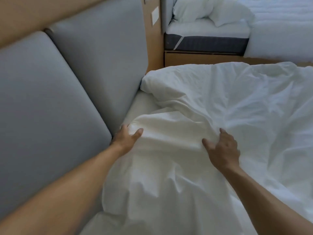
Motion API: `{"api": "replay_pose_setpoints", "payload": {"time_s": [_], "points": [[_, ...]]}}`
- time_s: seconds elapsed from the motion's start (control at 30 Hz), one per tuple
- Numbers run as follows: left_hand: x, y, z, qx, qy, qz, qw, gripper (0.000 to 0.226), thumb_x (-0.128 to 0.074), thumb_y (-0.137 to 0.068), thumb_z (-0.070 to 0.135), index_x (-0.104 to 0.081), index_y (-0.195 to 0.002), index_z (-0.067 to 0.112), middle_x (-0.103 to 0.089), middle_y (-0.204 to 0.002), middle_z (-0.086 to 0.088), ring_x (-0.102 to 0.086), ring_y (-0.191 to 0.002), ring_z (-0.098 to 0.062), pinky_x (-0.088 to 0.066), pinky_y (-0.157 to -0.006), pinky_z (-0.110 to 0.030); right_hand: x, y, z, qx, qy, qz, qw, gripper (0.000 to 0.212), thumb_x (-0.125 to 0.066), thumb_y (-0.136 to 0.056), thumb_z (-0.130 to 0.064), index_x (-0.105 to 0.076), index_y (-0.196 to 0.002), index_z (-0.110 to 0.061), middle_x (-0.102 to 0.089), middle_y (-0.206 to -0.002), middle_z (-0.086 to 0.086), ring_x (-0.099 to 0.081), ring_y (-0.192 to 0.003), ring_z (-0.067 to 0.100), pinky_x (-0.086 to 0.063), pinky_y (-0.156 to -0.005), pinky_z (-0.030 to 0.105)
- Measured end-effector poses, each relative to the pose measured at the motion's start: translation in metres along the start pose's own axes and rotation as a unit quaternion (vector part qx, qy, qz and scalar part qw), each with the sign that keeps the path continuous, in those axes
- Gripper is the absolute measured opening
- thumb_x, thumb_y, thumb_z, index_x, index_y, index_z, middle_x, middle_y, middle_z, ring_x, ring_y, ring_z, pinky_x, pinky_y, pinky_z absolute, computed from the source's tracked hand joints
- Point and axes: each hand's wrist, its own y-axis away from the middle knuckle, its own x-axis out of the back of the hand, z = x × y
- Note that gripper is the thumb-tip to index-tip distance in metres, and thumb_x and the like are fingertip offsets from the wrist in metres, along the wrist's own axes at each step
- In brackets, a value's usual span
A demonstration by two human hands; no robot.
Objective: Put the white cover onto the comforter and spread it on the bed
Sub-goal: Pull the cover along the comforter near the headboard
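A white covered comforter (pixel 228 107) lies rumpled across the bed (pixel 140 106), whose bare sheet shows near the headboard. Its near top edge forms a raised fold (pixel 169 128) between my hands. My left hand (pixel 127 138) grips the left end of that fold, thumb on top, close to the grey headboard cushion. My right hand (pixel 221 150) holds the right end of the fold, fingers spread over the fabric and thumb tucked under its edge. The comforter's far top corner (pixel 152 80) rests by the headboard. Whether cover and filling are separate I cannot tell.
Grey padded headboard cushions (pixel 50 102) line the left side. A wooden partition (pixel 154 36) stands behind them. Beyond it is a second bed (pixel 206 43) with white pillows (pixel 211 11) and white bedding.
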Motion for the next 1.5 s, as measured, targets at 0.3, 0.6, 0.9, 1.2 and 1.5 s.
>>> {"api": "replay_pose_setpoints", "payload": {"time_s": [0.3, 0.6, 0.9, 1.2, 1.5], "points": [[0.003, 0.101, -0.106, 0.157, 0.265, -0.131, 0.942, 0.081, -0.089, -0.057, 0.055, -0.065, -0.121, 0.011, -0.074, -0.108, -0.008, -0.071, -0.098, -0.028, -0.059, -0.080, -0.040, -0.013, 0.111, 0.028, -0.125, 0.022, -0.164, 0.978, 0.096, -0.071, -0.075, -0.065, -0.030, -0.143, -0.011, -0.053, -0.139, 0.013, -0.052, -0.125, 0.035, -0.044, -0.095, 0.041], [0.023, 0.061, -0.062, 0.004, 0.048, 0.161, 0.986, 0.053, -0.069, -0.089, 0.041, -0.058, -0.124, 0.003, -0.063, -0.125, -0.018, -0.059, -0.113, -0.038, -0.047, -0.098, -0.046, 0.044, 0.079, 0.053, -0.014, 0.082, 0.018, 0.996, 0.033, -0.036, -0.104, -0.043, -0.048, -0.095, -0.014, -0.065, -0.104, 0.023, -0.060, -0.098, 0.041, -0.035, -0.075, 0.040], [-0.032, 0.209, -0.096, -0.036, -0.206, 0.030, 0.977, 0.095, -0.039, -0.083, 0.070, -0.003, -0.158, 0.024, 0.000, -0.166, -0.004, -0.001, -0.152, -0.024, -0.009, -0.120, -0.049, 0.033, 0.174, 0.089, 0.017, 0.155, -0.128, 0.979, 0.077, -0.046, -0.096, -0.054, -0.018, -0.156, -0.014, -0.026, -0.160, 0.010, -0.024, -0.147, 0.028, -0.021, -0.117, 0.044], [-0.116, 0.412, -0.173, -0.256, -0.383, -0.160, 0.873, 0.074, -0.041, -0.082, 0.063, -0.038, -0.148, 0.029, -0.039, -0.156, -0.003, -0.019, -0.146, -0.022, -0.017, -0.110, -0.049, 0.064, 0.344, 0.136, 0.091, 0.285, -0.243, 0.923, 0.072, -0.039, -0.098, -0.050, -0.014, -0.157, -0.017, -0.013, -0.165, 0.006, -0.017, -0.150, 0.025, -0.018, -0.119, 0.044], [-0.135, 0.532, -0.216, -0.453, -0.293, -0.123, 0.833, 0.104, -0.059, -0.069, 0.064, -0.035, -0.150, 0.005, -0.034, -0.158, -0.014, -0.034, -0.145, -0.033, -0.027, -0.108, -0.058, 0.083, 0.476, 0.224, 0.037, 0.065, 0.131, 0.989, 0.081, -0.050, -0.084, -0.056, -0.036, -0.147, -0.008, -0.029, -0.156, 0.013, -0.023, -0.147, 0.031, -0.009, -0.120, 0.046]]}}
